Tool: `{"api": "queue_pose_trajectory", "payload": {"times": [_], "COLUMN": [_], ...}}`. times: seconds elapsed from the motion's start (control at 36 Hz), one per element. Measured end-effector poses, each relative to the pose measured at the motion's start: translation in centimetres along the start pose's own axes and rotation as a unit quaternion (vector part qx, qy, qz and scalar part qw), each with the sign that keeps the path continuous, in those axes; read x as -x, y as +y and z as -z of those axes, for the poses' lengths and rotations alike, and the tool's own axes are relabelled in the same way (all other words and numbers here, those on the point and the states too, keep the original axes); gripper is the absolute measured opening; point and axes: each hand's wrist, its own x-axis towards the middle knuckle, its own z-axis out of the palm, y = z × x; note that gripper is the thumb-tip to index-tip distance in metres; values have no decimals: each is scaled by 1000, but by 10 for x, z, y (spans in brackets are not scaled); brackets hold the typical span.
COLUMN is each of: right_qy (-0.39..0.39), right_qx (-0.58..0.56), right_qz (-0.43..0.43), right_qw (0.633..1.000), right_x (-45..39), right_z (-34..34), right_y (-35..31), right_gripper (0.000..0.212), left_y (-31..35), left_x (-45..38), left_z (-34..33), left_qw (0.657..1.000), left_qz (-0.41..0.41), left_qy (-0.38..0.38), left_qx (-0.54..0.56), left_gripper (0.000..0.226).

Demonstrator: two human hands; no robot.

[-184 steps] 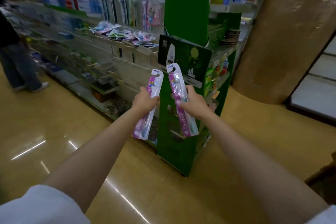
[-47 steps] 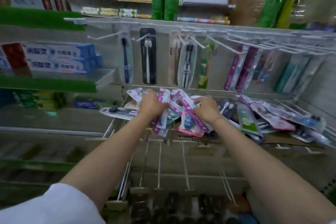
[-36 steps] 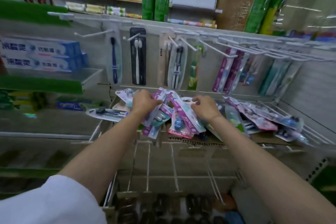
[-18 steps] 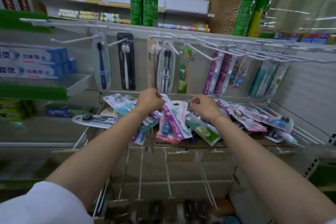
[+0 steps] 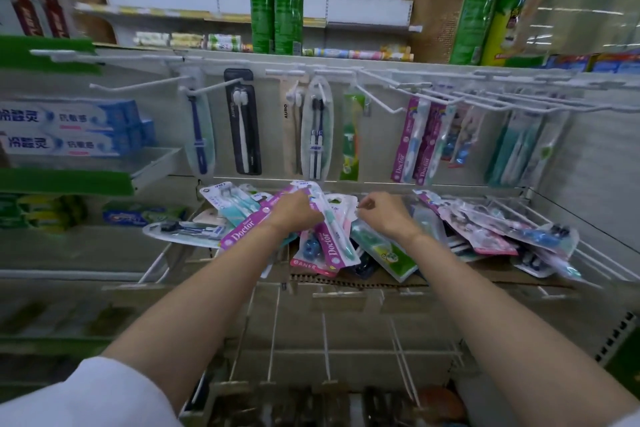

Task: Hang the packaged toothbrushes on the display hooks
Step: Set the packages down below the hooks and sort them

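Now, from left to right:

Toothpaste boxes: blue and white boxes point(image 5: 69, 128) stand on a shelf at the far left, well apart from the hands.

Display hooks: a row of white display hooks point(image 5: 391, 97) runs along the back wall above the pile; some carry packs, for example a black toothbrush pack point(image 5: 242, 121) and further right a hanging pink Doctor pack point(image 5: 403, 146).

Left Doctor pack: a pink packaged toothbrush point(image 5: 242, 229) (the word "Doctor" is readable on it) lies slanted under the left hand, over the left part of the pile.

Left hand: the left hand point(image 5: 294, 215) is closed around this pack, the knuckles up; the fingertips are hidden behind the hand.

Middle Doctor pack: a second pink Doctor toothbrush pack point(image 5: 332, 236) lies between the two hands, on top of the pile; the left hand touches its upper end.

Right hand: the right hand point(image 5: 384, 215) has curled fingers and is just above the pile; I cannot tell if it pinches a pack.

Pile: many loose toothbrush packs point(image 5: 502, 232) lie on a cardboard sheet point(image 5: 450, 276) below the hooks, spreading to the right.
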Motion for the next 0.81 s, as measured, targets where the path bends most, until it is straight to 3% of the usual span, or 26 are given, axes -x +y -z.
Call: {"api": "queue_pose_trajectory", "payload": {"times": [0.11, 0.25, 0.36, 0.56, 0.69, 0.81], "right_qy": [-11, -78, -67, -70, -71, -48], "right_qx": [-9, 34, 71, 40, -19, -64], "right_qz": [0, 9, 3, -20, -19, -20], "right_qw": [1000, 996, 995, 997, 997, 997], "right_x": [-1, 2, 5, 4, 2, -1], "right_z": [-1, -10, -16, -10, -8, 1], "right_y": [3, -4, -7, -7, -5, -4], "right_gripper": [27, 52, 56, 47, 32, 22], "left_y": [3, 8, 10, 10, 15, 18], "left_x": [2, 1, 2, 1, -3, -3], "left_z": [-1, -6, -8, -13, -9, -1], "left_qw": [1000, 998, 998, 992, 974, 966], "left_qz": [14, 30, 26, 23, 75, 85], "left_qy": [0, -9, -6, -31, -53, -11], "left_qx": [28, 62, 55, 123, 209, 243], "left_gripper": [37, 25, 23, 30, 11, 32]}}
